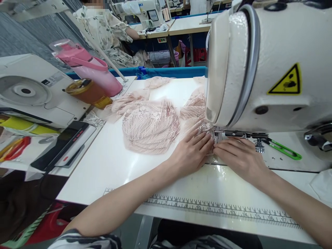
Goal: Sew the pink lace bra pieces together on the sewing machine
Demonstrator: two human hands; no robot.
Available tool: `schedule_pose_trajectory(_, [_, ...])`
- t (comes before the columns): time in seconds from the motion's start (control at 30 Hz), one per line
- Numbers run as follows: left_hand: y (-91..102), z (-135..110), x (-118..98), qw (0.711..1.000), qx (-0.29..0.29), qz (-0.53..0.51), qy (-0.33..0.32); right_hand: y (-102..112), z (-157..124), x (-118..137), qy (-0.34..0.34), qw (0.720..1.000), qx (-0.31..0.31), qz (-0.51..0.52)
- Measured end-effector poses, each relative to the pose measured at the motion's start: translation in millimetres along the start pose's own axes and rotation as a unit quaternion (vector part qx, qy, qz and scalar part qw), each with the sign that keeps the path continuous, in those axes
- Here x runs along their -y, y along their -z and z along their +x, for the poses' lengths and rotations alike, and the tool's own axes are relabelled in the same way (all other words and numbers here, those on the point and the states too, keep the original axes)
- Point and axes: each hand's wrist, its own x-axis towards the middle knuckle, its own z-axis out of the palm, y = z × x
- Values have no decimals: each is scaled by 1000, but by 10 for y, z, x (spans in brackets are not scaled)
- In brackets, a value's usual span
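A sewing machine point(230, 69) with a white head reaches in from the right. Pale pink lace fabric point(151, 128) lies on the white table, and part of it runs up to the presser foot point(216, 136). My left hand point(193, 150) rests on the lace just left of the foot, fingers stretched out over it. On the other side, my right hand point(240, 155) has its fingers pressed together, fingertips on the lace edge at the foot. The bit of lace between the fingertips is mostly hidden.
Green thread snips point(284, 149) lie right of the presser foot. At left stand a pink bottle point(90, 71), an amber jar point(88, 91) and a black device point(61, 145). A ruler strip point(207, 209) marks the front table edge. Another person point(103, 31) sits beyond.
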Motion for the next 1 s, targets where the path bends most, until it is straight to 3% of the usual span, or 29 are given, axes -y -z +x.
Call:
schedule_pose_trajectory(0.27, [-2,20,-26,999,-16,29,-8,-7,-13,-105,22,1000,11,7])
schedule_pose_trajectory(0.9, [4,49,-37,999,11,21,29,-128,-94,-263,-58,996,13,60])
schedule_pose_trajectory(1.0, [-10,26,-30,999,-2,33,-4,-105,-104,-236,-71,996,20,51])
